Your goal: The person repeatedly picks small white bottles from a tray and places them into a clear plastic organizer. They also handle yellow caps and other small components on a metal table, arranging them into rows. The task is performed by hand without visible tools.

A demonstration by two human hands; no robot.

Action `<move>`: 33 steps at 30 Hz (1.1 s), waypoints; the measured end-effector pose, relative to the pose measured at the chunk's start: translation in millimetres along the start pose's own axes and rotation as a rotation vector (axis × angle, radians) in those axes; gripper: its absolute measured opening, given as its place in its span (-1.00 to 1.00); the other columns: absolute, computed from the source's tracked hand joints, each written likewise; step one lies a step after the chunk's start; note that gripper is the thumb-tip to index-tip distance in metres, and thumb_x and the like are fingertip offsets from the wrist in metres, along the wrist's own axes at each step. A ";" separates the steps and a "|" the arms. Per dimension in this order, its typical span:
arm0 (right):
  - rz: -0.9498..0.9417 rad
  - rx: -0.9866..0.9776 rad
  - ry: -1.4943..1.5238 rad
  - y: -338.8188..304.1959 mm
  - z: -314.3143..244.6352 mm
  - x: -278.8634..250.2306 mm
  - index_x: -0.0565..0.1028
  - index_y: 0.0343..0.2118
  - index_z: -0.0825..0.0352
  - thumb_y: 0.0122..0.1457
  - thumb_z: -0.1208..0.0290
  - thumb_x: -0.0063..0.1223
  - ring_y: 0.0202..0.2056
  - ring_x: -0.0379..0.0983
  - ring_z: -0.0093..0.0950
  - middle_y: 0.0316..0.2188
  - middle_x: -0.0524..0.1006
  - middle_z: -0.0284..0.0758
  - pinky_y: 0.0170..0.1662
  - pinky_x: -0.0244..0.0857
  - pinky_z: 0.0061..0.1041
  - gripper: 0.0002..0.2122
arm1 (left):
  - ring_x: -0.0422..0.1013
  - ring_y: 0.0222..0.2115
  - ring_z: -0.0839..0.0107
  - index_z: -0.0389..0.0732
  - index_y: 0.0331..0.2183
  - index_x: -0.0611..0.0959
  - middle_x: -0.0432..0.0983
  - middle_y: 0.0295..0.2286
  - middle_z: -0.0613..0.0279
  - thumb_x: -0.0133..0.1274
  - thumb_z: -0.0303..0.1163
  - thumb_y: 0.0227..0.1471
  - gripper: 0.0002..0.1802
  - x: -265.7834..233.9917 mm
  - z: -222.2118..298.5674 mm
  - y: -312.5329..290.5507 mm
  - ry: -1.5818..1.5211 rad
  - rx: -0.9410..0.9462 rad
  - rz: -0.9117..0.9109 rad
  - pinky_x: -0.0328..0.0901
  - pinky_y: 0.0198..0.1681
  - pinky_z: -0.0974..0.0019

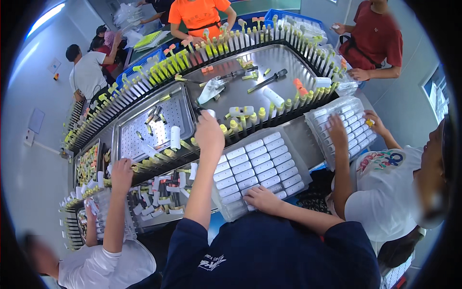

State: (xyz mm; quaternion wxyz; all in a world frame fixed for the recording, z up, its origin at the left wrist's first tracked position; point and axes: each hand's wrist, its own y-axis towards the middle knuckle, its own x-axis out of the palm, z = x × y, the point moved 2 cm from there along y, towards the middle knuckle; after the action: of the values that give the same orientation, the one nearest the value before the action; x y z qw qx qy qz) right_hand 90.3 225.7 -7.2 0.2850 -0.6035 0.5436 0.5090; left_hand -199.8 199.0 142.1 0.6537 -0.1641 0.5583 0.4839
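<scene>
My left hand (210, 135) reaches forward to the near edge of the rack, its fingers closed around a small white plastic piece (211, 113) that shows at the fingertips. My right hand (262, 199) lies palm down over the lower part of a clear plastic tray (226, 208), fingers spread on its contents. Rows of rounded white plastic casings (259, 162) fill most of this tray. Beyond my left hand, yellow-capped sticks (234, 126) stand upright in the black rack (248, 138).
A metal tray (231, 103) holds black-handled tools (269, 80) and loose pieces. At left is a perforated tray (154, 126), with a pile of white casings (156, 197) nearer. Co-workers sit close on both sides; the right one handles another casing tray (315, 120). Others stand across the table.
</scene>
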 end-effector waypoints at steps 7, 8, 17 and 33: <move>-0.075 0.038 -0.214 8.6 -21.2 -3.3 0.54 -0.09 0.32 0.24 0.36 0.07 -0.03 0.51 -0.35 -0.13 0.53 -0.29 0.02 0.38 -0.29 -0.77 | 0.66 -0.34 0.03 -0.31 0.03 0.45 0.59 -0.22 0.02 0.20 -0.16 0.29 -0.51 -2.6 -48.6 -15.5 0.284 -0.062 0.120 0.56 -0.40 0.07; -0.054 0.083 -0.071 5.6 -25.3 -10.6 0.51 -0.14 0.36 0.30 0.41 0.05 -0.08 0.53 -0.21 -0.21 0.52 -0.18 0.02 0.41 -0.17 -0.83 | 0.67 -0.34 0.05 -0.31 0.03 0.45 0.59 -0.23 0.03 0.21 -0.15 0.28 -0.50 -4.0 -56.3 -27.0 0.299 -0.068 0.136 0.56 -0.42 0.09; 0.709 0.647 0.820 228.5 36.6 -79.9 0.50 0.01 0.56 0.54 0.27 -0.12 -0.18 0.62 -0.06 -0.23 0.62 0.11 -0.08 0.47 -0.22 -0.65 | 0.53 0.08 -0.07 -0.38 0.20 0.41 0.51 0.10 -0.21 0.30 -0.17 0.20 -0.28 -54.2 -132.3 -50.9 0.173 -0.039 0.223 0.52 -0.03 -0.04; 0.349 0.145 -0.240 361.9 -60.0 -31.8 0.31 0.34 0.55 0.17 0.50 0.20 0.05 0.61 -0.17 0.20 0.49 0.04 0.08 0.53 -0.26 -0.35 | 0.48 0.09 0.03 -0.28 -0.05 0.65 0.60 -0.04 0.01 0.19 -0.42 0.21 -0.72 9.5 -50.0 -262.8 -0.313 0.321 -0.410 0.39 0.11 -0.06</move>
State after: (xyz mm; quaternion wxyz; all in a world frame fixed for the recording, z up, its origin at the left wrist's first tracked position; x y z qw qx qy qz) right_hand -230.4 94.2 117.2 0.2981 -0.4134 0.6370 0.5783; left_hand -14.8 40.0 31.9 0.8335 -0.0914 0.4751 0.2668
